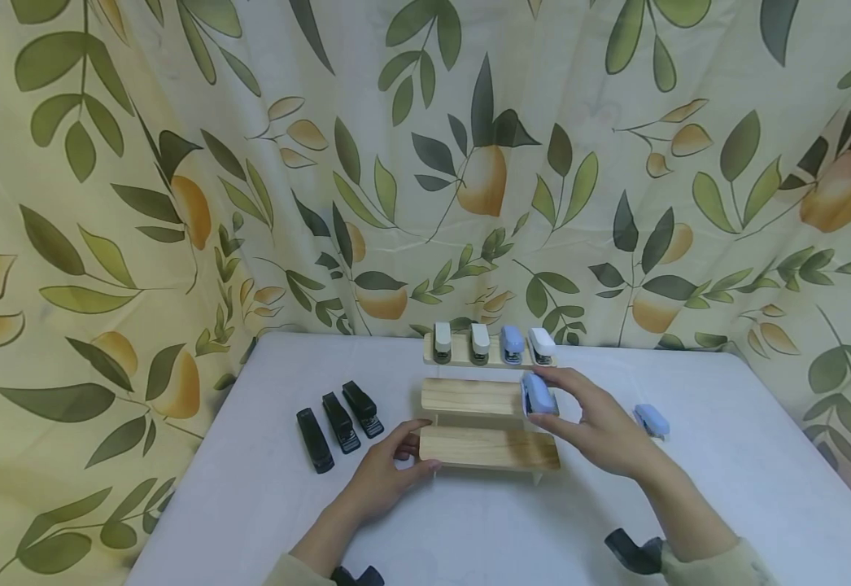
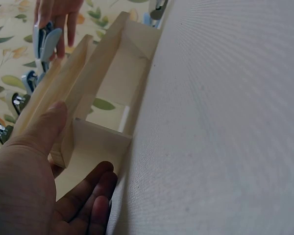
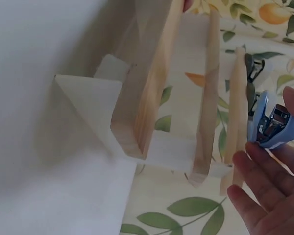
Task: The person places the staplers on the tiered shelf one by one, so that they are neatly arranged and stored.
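Observation:
A small blue stapler [image 1: 538,394] is pinched between the thumb and fingers of my right hand [image 1: 608,427], at the right end of the middle shelf of a stepped wooden rack [image 1: 473,396]. In the right wrist view this stapler [image 3: 282,134] shows its metal inside from the side. My left hand [image 1: 385,476] holds the left end of the rack's lowest shelf [image 1: 487,449]. In the left wrist view the thumb of the left hand [image 2: 34,152] lies along the shelf's end, with the other fingers lower down.
On the top shelf stand several small staplers, among them a blue one [image 1: 512,343] and a white one [image 1: 542,345]. Three black staplers [image 1: 341,422] lie left of the rack. Another blue stapler [image 1: 651,420] lies to its right. A patterned curtain [image 1: 308,203] hangs behind the table [image 1: 264,366].

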Tool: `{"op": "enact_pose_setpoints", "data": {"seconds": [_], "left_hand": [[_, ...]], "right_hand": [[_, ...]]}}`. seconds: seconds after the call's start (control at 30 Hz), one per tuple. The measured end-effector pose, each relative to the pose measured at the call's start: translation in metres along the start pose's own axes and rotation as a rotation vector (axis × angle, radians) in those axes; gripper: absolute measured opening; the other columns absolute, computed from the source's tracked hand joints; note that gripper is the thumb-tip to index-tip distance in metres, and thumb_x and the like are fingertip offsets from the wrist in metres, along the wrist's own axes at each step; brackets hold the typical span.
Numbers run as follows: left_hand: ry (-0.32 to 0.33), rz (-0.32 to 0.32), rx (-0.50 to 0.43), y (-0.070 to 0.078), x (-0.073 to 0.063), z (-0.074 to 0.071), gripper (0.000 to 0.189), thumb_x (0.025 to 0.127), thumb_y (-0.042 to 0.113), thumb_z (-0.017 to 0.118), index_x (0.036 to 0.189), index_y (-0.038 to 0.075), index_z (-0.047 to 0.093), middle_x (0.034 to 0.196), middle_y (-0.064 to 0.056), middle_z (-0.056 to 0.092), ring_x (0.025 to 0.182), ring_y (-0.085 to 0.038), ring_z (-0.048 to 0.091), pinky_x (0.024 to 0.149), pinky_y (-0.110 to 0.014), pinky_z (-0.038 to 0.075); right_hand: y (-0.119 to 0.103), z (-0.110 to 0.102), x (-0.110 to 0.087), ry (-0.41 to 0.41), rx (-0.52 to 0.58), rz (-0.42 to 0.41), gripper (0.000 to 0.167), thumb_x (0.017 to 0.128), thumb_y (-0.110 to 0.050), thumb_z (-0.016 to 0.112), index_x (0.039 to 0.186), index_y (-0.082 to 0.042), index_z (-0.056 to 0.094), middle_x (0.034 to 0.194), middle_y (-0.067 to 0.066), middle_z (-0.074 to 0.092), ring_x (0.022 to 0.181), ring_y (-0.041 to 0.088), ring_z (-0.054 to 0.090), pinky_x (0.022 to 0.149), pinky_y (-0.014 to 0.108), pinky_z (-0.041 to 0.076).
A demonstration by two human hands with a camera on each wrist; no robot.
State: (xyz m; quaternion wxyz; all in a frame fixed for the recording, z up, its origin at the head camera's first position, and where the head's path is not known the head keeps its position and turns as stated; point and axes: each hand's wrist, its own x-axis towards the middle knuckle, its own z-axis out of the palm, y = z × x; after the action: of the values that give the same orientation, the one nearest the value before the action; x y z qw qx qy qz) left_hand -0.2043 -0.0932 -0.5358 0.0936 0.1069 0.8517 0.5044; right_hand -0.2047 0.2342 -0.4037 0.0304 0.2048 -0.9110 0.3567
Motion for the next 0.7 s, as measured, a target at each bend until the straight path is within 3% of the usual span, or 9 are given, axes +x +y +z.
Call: {"op": "enact_pose_setpoints", "data": {"seconds": [0.23,0.43,0.7], "left_hand": [[0.006,-0.003,0.008,-0.001,0.0,0.0,0.066,0.087,0.064,0.073,0.146,0.05,0.047,0.122,0.013,0.066,0.114,-0.012,0.059,0.104,-0.047,0.048],[0.009,-0.007,0.011,-0.002,0.001,0.0,0.067,0.086,0.065,0.073,0.146,0.049,0.047,0.122,0.013,0.065,0.115,-0.012,0.059,0.105,-0.047,0.049],[0.002,-0.007,-0.003,-0.002,0.002,0.001,0.066,0.087,0.063,0.073,0.146,0.049,0.048,0.123,0.013,0.066,0.114,-0.012,0.059,0.104,-0.046,0.048]], "right_hand": [[0.0,0.009,0.005,-0.009,0.049,-0.043,0.063,0.098,-0.028,0.074,0.154,-0.017,0.047,0.158,0.013,0.048,0.145,0.046,0.043,0.11,0.075,0.036],[-0.002,0.018,0.011,-0.008,0.082,-0.02,0.063,0.095,-0.032,0.077,0.15,-0.016,0.049,0.15,0.012,0.056,0.143,0.042,0.047,0.115,0.074,0.03],[-0.003,0.028,0.017,-0.003,0.088,0.002,0.061,0.094,-0.035,0.078,0.146,-0.02,0.05,0.148,0.011,0.058,0.142,0.039,0.05,0.116,0.068,0.036]]}}
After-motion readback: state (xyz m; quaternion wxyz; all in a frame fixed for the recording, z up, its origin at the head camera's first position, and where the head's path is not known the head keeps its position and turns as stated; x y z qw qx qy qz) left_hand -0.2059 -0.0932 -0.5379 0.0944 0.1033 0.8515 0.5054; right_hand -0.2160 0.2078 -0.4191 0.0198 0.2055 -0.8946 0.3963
